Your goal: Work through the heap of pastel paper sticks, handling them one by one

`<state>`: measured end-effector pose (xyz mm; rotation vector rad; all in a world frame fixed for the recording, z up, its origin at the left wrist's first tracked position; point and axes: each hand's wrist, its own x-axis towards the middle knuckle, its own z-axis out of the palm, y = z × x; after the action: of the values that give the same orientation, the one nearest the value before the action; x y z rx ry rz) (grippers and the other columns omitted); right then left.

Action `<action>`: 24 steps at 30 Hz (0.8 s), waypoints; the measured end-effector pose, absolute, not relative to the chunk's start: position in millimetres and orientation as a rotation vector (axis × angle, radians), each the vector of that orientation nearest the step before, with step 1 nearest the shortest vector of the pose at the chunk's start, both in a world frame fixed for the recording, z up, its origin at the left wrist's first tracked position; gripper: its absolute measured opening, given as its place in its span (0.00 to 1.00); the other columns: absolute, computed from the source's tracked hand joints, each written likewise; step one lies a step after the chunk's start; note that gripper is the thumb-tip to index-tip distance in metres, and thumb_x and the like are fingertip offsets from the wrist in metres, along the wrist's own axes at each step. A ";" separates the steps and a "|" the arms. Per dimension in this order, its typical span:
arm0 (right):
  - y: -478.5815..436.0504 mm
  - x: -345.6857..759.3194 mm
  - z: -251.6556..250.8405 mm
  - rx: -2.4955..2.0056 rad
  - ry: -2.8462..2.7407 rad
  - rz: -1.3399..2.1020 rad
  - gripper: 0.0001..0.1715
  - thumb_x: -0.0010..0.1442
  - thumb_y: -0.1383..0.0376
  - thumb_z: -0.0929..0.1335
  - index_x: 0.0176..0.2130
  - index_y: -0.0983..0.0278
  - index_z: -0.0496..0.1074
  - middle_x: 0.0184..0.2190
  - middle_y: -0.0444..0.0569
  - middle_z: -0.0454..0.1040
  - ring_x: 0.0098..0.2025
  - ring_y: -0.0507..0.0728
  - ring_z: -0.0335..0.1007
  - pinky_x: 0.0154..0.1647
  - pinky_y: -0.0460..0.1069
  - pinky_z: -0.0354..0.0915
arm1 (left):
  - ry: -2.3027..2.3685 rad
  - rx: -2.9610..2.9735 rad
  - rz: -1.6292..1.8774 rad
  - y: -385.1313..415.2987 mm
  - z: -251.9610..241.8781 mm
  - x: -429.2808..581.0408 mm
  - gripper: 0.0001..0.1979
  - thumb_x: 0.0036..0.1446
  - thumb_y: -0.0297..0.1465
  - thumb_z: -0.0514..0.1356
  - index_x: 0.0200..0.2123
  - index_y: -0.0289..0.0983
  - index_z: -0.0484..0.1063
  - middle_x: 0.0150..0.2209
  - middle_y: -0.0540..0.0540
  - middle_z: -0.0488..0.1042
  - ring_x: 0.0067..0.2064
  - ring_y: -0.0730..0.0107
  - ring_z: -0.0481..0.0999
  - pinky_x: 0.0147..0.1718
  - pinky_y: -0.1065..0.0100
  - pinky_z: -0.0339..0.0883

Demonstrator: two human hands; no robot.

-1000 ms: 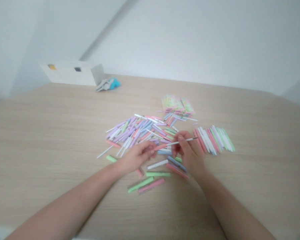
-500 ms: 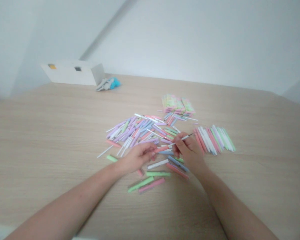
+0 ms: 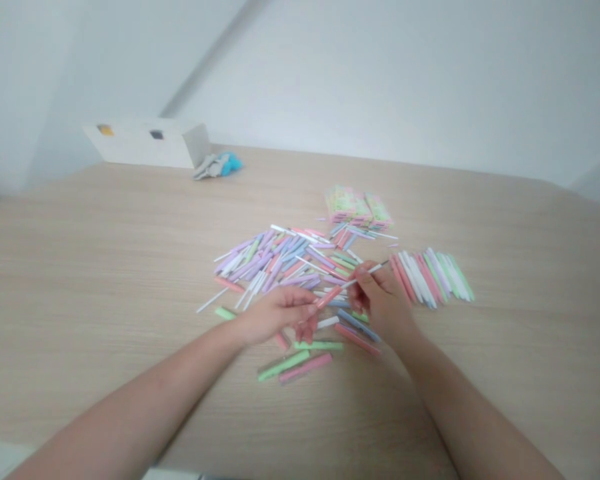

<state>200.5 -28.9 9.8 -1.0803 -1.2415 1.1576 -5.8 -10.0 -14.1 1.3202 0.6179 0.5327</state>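
Pink stick (image 3: 329, 297) beside the curled left hand (image 3: 280, 313): is it held?

Can't tell! The right hand (image 3: 383, 300) pinches a thin white stick (image 3: 367, 272) over the loose pile (image 3: 270, 260) on the desk (image 3: 105, 267).

Danger?

A careless sweep could scatter the sorted row (image 3: 430, 279). The packets' (image 3: 357, 208) labels are unreadable.

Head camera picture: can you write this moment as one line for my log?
left hand: at pink tube | right hand: holds thin white stick | beside: pastel stick pile, pastel stick row

White sloped walls (image 3: 380, 80) above a wooden table (image 3: 105, 233)
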 end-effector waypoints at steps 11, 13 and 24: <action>-27.9 190.2 10.9 -1.005 -0.967 1.420 0.19 0.52 0.53 0.70 0.26 0.62 0.61 0.15 0.36 0.61 0.14 0.46 0.53 0.14 0.42 0.50 | 0.617 1.067 0.480 -18.4 -4.5 -4.7 0.14 0.51 0.38 0.65 0.34 0.32 0.74 0.24 0.45 0.74 0.21 0.70 0.76 0.12 0.79 0.57; -27.9 191.1 11.4 -0.999 -0.969 1.424 0.19 0.52 0.53 0.71 0.26 0.62 0.62 0.15 0.37 0.62 0.14 0.46 0.53 0.14 0.42 0.50 | 0.637 1.082 0.472 -18.3 -4.4 -4.6 0.14 0.51 0.39 0.64 0.33 0.32 0.74 0.24 0.45 0.74 0.21 0.71 0.76 0.12 0.80 0.57; -28.3 198.7 12.6 -1.020 -1.029 1.406 0.18 0.54 0.53 0.69 0.26 0.62 0.62 0.14 0.37 0.63 0.13 0.45 0.54 0.13 0.41 0.47 | 0.595 1.051 0.451 -14.5 -1.8 -5.1 0.14 0.52 0.37 0.64 0.35 0.31 0.73 0.23 0.47 0.74 0.20 0.73 0.75 0.13 0.79 0.63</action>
<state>198.7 -28.3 12.6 -1.0200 -1.0286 1.4064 -5.1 -14.5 -1.8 1.0513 0.5954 0.4509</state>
